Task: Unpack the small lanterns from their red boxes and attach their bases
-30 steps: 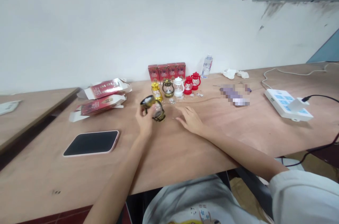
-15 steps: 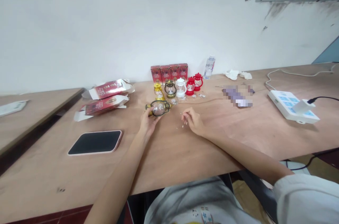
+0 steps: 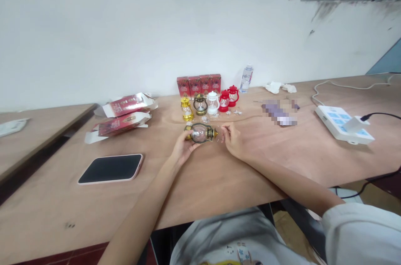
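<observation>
My left hand (image 3: 184,148) is closed round the base end of a small bronze-coloured lantern (image 3: 200,133) with a clear globe, held on its side with its top pointing right. Just beyond that top, my right hand (image 3: 232,140) is pinched, with something thin and pale at its fingertips that is too small to name. Behind them stand a gold lantern (image 3: 186,109), another bronze lantern (image 3: 200,104), a white lantern (image 3: 213,103) and two red ones, the nearer red lantern (image 3: 224,101) partly covering the other red lantern (image 3: 233,95). Small pale bits (image 3: 205,118) lie in front of them.
Several red boxes (image 3: 199,85) stand against the wall beside a water bottle (image 3: 246,78). At left lie opened red cartons (image 3: 123,123) and a phone (image 3: 110,169). To the right are crumpled tissues (image 3: 273,87), a blurred purple item (image 3: 277,111) and a white power strip (image 3: 338,122) with cables.
My left hand has brought the bronze lantern rightward and slightly nearer, so its top now sits close to my right hand's fingertips. The right hand has shifted only a little.
</observation>
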The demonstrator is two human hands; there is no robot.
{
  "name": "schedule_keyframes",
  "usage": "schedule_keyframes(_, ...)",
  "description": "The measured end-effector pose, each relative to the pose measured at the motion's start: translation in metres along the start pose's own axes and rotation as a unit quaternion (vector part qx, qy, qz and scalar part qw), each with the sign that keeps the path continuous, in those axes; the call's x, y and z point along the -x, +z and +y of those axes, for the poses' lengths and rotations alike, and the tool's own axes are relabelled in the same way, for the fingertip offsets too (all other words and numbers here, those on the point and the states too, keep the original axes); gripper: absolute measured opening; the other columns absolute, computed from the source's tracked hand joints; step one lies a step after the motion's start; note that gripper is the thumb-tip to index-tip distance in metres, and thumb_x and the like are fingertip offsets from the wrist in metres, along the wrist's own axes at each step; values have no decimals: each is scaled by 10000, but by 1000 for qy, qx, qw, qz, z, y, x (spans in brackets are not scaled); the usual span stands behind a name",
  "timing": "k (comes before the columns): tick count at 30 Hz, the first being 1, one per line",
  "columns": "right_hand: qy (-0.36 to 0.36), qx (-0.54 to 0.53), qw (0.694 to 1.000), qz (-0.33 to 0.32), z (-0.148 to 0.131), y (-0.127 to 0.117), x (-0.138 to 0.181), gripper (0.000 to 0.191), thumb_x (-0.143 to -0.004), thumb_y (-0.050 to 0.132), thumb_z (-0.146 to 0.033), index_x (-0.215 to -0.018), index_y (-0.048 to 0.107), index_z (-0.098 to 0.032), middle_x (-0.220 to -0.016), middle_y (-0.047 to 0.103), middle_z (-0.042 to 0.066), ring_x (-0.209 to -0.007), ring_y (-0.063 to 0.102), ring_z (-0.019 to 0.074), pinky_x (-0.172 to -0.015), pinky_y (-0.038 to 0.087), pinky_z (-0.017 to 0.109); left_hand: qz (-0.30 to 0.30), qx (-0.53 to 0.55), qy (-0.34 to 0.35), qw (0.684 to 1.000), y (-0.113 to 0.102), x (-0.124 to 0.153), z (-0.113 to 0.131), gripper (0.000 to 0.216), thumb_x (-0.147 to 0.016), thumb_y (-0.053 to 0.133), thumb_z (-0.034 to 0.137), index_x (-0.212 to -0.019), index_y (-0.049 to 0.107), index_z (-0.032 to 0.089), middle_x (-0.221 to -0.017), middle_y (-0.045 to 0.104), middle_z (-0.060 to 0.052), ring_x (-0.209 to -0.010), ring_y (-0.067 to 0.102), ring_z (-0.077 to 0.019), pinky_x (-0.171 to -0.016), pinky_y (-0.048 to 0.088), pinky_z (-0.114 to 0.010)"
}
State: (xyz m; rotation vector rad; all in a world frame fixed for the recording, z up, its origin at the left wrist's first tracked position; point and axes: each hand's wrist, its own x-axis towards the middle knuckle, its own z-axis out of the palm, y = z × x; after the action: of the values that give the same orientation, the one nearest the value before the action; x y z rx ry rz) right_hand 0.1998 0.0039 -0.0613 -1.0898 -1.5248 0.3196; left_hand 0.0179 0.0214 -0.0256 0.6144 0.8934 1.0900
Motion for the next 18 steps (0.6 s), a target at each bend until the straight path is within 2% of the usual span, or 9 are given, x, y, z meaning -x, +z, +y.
schedule_keyframes(12,-22,20,1000,-1,-6,-3,1,187,-937,331,-348,-860,438,-214,-600,486,-53,-452,532,94,-485,451,215,3,4,-9,1000,1,0,2,170,-743,526,171,-901,578,132,-835,668,-71,-728,662,-174,-690,572,-288)
schedule_keyframes(18,-31,28,999,6,-5,-4,2,190,-939,329,-352,-861,441,-220,-590,495,-54,-450,530,97,-494,452,222,10,5,0,1000,0,1,3,176,-738,540,176,-906,573,137,-852,666,-69,-747,661,-175,-728,571,-310)
